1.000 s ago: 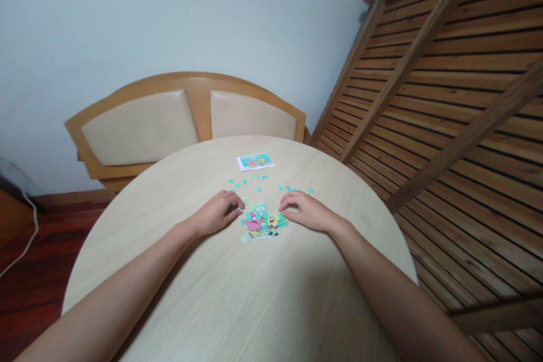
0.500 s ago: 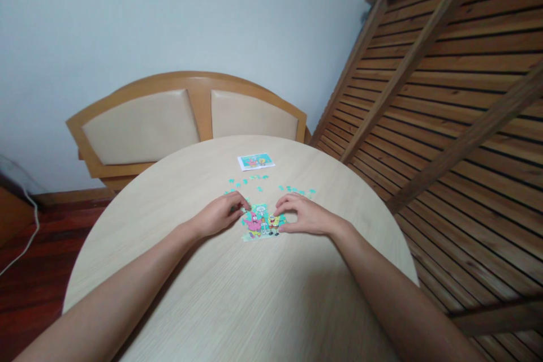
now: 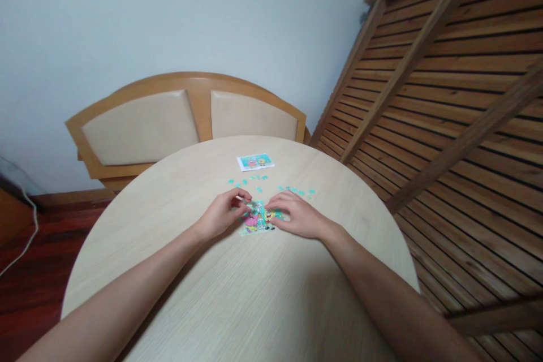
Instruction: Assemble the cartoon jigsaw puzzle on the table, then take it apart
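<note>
A small, partly built cartoon jigsaw puzzle (image 3: 257, 222) lies on the round pale wooden table (image 3: 237, 300). My left hand (image 3: 221, 215) rests at the puzzle's left edge, fingers curled, thumb and forefinger pinched together at its top left corner; what they pinch is too small to make out. My right hand (image 3: 294, 215) lies over the puzzle's right part with its fingers stretched flat on the pieces. Several loose teal puzzle pieces (image 3: 250, 181) are scattered just beyond both hands, and more loose pieces (image 3: 299, 190) lie past the right hand.
A small picture card (image 3: 255, 162) lies farther back on the table. Two wooden chairs with beige padded backs (image 3: 186, 119) stand behind the table against a pale wall. A slatted wooden frame (image 3: 445, 96) leans at the right. A cable (image 3: 25, 237) runs over the dark floor at the left.
Both hands have moved inward over the puzzle. The right hand slid left onto its right part, and the left hand's thumb and forefinger reached to its top left corner.
</note>
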A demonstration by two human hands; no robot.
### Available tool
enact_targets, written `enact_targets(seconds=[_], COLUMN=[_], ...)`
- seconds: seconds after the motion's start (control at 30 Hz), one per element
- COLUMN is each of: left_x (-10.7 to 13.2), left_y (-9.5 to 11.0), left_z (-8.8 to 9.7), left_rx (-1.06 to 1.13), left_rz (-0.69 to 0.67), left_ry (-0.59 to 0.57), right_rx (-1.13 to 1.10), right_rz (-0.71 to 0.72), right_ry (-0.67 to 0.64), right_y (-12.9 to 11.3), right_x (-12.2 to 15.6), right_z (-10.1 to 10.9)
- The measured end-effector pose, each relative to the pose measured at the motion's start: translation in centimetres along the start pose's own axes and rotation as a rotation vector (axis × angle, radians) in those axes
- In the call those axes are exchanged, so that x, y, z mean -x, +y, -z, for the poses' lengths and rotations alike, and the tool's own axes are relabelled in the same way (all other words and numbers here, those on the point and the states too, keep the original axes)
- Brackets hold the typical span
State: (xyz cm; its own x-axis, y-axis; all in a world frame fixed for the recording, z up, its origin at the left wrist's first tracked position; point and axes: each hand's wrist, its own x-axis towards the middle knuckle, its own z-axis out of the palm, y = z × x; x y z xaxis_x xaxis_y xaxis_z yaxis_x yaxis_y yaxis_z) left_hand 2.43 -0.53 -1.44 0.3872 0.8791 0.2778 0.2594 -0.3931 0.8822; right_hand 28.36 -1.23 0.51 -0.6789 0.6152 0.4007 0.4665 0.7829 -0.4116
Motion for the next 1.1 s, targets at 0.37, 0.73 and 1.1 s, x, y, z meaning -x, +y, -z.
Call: enact_targets(seconds=[0.37, 0.73, 1.1], left_x=[0.8, 1.1, 1.2], left_y=[1.5, 0.6, 0.6], left_z=[-2.1, -0.7, -0.8], left_rx=[0.19, -0.555, -0.553], left_rz=[0.046, -0.371, -0.342], left_ry=[-0.1, -0.348, -0.347], right_rx=[-0.138, -0.206, -0.242], right_rz=[0.001, -0.298, -0.23], right_ry=[0.014, 0.043, 0.002], right_y=[-2.3, 0.9, 1.3], right_x=[-1.0, 0.7, 0.8], right_z=[-0.8, 0.9, 1.0])
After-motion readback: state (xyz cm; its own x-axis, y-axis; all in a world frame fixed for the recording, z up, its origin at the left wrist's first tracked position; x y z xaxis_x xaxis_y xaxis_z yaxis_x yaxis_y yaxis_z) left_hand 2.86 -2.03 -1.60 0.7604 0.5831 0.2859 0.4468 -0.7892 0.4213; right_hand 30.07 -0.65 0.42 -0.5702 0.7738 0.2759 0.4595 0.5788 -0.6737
